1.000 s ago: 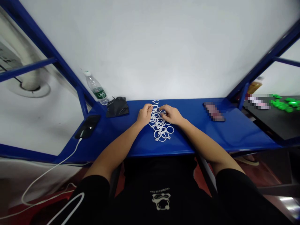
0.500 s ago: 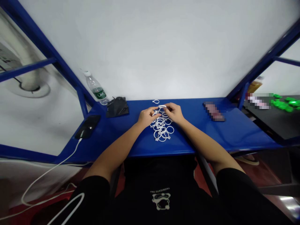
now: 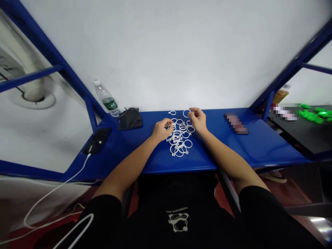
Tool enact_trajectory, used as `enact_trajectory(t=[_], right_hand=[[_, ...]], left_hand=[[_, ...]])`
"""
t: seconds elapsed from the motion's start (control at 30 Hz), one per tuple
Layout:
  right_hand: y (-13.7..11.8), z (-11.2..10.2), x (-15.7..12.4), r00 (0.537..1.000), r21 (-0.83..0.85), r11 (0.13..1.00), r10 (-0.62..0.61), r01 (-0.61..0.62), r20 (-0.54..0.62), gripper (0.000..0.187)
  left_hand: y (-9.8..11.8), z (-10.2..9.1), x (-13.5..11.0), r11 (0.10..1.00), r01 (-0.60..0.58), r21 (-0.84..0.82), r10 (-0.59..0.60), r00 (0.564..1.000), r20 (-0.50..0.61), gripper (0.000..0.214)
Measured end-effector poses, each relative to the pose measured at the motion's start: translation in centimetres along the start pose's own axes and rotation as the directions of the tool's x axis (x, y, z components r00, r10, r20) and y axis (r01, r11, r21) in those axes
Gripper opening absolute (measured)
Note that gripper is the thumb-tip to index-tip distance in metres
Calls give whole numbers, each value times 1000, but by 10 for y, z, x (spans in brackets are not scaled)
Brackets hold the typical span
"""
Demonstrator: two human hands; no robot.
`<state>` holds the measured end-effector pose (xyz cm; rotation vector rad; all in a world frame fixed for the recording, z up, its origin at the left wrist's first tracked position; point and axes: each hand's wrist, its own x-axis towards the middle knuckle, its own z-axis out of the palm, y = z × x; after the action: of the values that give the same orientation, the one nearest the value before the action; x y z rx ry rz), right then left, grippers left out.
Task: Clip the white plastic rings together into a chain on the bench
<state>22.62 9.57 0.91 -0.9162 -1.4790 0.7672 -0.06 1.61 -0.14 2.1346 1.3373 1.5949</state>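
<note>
A pile of white plastic curtain rings (image 3: 180, 150), each with a small eyelet, lies on the blue table (image 3: 155, 162) between my hands. My right hand (image 3: 199, 121) is raised beyond the pile's right side, pinching one white curtain ring (image 3: 184, 113) by its edge. At the pile's left edge, my left hand (image 3: 163, 129) is closed in a pinch. A small bit of white shows at its fingertips, too small to tell what it is. Another single ring (image 3: 172, 113) rests apart at the back, near the wall.
On the left stand a water bottle (image 3: 106, 98), a black plastic bag (image 3: 130, 119) and a black device (image 3: 97, 141) with a white cable (image 3: 62, 181). A blurred-out phone-like object (image 3: 236, 123) lies to the right. Blue frame bars (image 3: 89, 109) rise at both sides.
My right hand has moved away from my left, back and to the right, carrying a ring. My left hand has stayed almost in place, its fingers drawn closer together.
</note>
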Motion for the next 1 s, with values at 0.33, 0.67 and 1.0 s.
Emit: enact_trajectory(t=[0.33, 0.67, 1.0], right_hand=[[11, -4, 9, 997, 82, 995, 53, -48, -55, 31], [13, -6, 12, 992, 190, 978, 106, -90, -73, 19], [7, -9, 12, 992, 113, 991, 83, -73, -94, 20]], left_hand=[[-3, 1, 0, 999, 38, -5, -38, 999, -12, 13], [-8, 0, 3, 987, 87, 132, -85, 996, -19, 16], [-15, 1, 3, 995, 72, 70, -74, 997, 21, 29]])
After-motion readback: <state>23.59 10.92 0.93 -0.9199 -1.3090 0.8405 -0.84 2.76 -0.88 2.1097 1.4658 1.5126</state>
